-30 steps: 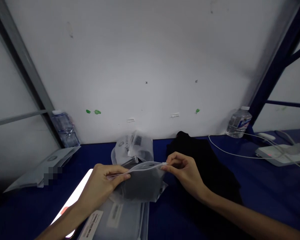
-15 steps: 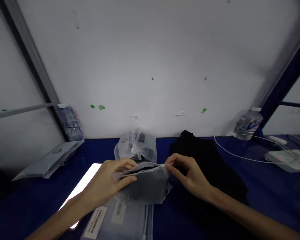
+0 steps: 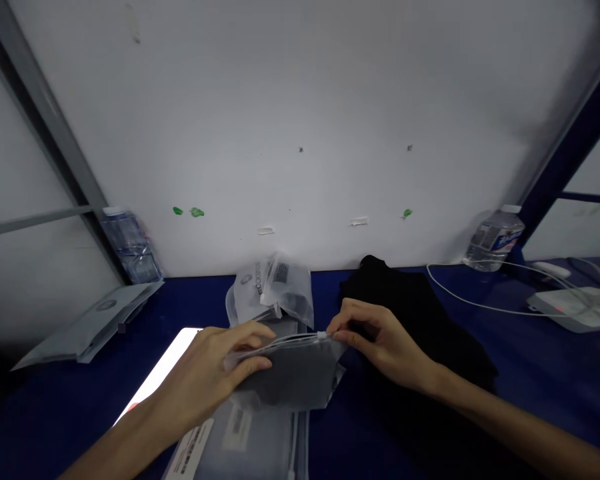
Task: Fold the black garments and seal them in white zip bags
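Observation:
A frosted zip bag (image 3: 295, 377) with something dark inside is held up between my two hands. My left hand (image 3: 220, 373) pinches its left top corner, thumb in front and fingers behind. At the right top corner, my right hand (image 3: 375, 337) grips the bag's edge beside the white slider (image 3: 322, 335). The bag's mouth shows a narrow gap along the top. Beneath it lie flat frosted bags (image 3: 260, 443) with barcode labels. Behind it sit more filled, printed zip bags (image 3: 270, 287). Black cloth (image 3: 415, 313) lies by my right hand.
A lit phone (image 3: 160, 367) lies left, partly under my left forearm. Grey packages (image 3: 95, 317) and a water bottle (image 3: 133, 243) stand far left. Another bottle (image 3: 494, 239), a white cable (image 3: 473, 307) and a white box (image 3: 575, 308) are at the right. A white wall rises behind.
The bag's mouth has narrowed, its two top edges now closer together. Both hands keep their hold at the corners. The view has shifted slightly.

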`<state>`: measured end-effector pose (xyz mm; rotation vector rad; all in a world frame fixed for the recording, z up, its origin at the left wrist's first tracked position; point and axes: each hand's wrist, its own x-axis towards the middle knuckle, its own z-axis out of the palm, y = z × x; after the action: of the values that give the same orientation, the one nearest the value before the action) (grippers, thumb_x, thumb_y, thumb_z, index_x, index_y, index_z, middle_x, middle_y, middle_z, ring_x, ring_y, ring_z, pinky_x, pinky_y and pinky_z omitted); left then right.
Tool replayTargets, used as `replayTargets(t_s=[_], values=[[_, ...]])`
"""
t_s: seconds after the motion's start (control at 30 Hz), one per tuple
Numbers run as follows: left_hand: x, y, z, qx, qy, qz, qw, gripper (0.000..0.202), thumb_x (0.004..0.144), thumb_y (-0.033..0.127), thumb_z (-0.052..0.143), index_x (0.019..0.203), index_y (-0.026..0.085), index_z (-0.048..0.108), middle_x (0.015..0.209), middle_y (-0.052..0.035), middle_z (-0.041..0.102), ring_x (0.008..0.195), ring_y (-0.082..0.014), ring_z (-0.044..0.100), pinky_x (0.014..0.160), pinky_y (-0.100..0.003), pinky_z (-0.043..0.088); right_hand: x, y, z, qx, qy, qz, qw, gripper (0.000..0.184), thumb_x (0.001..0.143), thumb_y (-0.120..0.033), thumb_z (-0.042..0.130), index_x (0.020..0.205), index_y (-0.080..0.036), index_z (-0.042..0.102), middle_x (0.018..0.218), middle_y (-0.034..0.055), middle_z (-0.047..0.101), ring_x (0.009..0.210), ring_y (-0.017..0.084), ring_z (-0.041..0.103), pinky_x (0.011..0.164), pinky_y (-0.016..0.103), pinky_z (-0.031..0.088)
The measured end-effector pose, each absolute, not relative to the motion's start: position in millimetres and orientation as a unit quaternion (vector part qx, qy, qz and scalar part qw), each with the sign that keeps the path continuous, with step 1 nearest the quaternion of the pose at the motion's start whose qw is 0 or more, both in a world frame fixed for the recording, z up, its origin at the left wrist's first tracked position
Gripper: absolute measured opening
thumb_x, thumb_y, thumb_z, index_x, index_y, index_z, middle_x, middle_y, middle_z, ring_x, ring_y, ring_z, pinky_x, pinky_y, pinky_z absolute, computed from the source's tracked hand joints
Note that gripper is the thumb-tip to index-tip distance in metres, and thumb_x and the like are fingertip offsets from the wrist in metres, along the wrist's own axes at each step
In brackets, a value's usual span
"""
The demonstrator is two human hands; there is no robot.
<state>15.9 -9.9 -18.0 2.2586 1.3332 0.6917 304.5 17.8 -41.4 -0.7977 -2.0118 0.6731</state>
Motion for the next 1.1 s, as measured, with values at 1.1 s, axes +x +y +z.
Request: replayTargets(t_s=[1.1], values=[[25, -18, -15, 0.785, 0.485, 0.287, 0.258, 0.003, 0.084, 0.026, 0.073, 0.086, 0.026, 0.074, 0.079, 0.0064, 0.079, 0.072, -0.0124, 0.072, 0.065, -0.02, 0.051, 290, 8, -34, -0.287, -0.858, 0.246, 0.347, 0.021, 0.101, -0.018, 0.05, 0.107, -0.025, 0.069, 0.085, 0.0019, 0.056, 0.076, 0.015, 0.053, 0.065, 0.029, 0.04]])
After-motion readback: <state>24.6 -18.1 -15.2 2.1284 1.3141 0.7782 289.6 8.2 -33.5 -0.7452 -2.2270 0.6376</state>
